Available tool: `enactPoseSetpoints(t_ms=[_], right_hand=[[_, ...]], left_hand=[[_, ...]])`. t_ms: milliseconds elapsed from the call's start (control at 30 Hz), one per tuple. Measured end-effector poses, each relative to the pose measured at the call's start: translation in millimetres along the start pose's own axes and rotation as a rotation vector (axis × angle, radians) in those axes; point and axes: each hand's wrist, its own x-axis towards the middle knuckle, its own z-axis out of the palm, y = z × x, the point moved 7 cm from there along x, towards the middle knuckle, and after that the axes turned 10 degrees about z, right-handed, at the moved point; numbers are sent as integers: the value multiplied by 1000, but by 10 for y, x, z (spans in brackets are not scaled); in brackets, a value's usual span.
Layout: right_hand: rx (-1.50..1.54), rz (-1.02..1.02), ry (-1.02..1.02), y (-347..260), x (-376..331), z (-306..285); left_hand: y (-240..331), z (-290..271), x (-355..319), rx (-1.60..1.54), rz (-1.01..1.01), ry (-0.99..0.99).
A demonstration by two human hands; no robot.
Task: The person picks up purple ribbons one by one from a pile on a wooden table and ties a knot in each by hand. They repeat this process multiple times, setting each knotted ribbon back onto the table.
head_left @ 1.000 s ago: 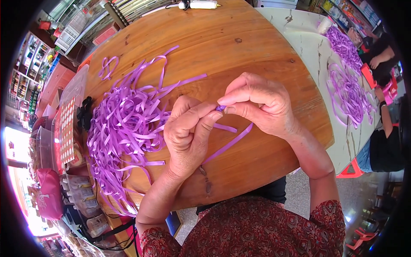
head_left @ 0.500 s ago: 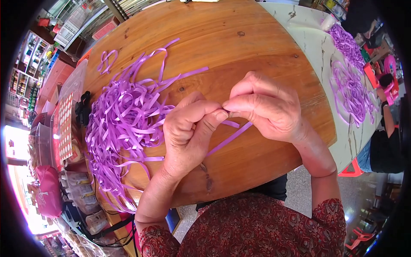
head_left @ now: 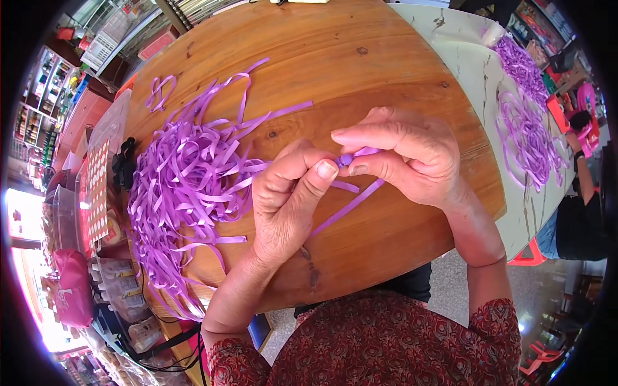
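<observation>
Above the table's near side, my left hand (head_left: 293,193) pinches a small purple ribbon knot (head_left: 345,159) between thumb and forefinger. Beside it is my right hand (head_left: 412,157), its thumb and forefinger parted. A short stretch of ribbon (head_left: 367,152) runs from the knot into the gap between those two fingers. Its far end is hidden by the hand. Below the hands a flat ribbon tail (head_left: 347,207) slants over the wood. A big tangled pile of purple ribbons (head_left: 187,174) lies left of my left hand, some strands reaching toward it.
The wooden tabletop (head_left: 335,64) carries a small separate ribbon loop (head_left: 161,93) at far left. On a white marbled table (head_left: 463,58) at right lie more purple ribbon bundles (head_left: 531,141). Another person's arm (head_left: 582,177) shows beyond. Clear boxes and a dotted sheet (head_left: 100,193) line the left edge.
My right thumb and forefinger have parted from their pinch beside the left fingertips. The purple knot and the ribbon running from it now show between the hands.
</observation>
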Motion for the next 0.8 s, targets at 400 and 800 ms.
enactPoseSetpoints(t_ms=[400, 800], right_hand=[[-91, -49, 29, -9, -28, -9], [-30, -64, -30, 4, -21, 13]], left_hand=[[198, 41, 29, 426, 315, -86], [261, 95, 6, 703, 405, -158]])
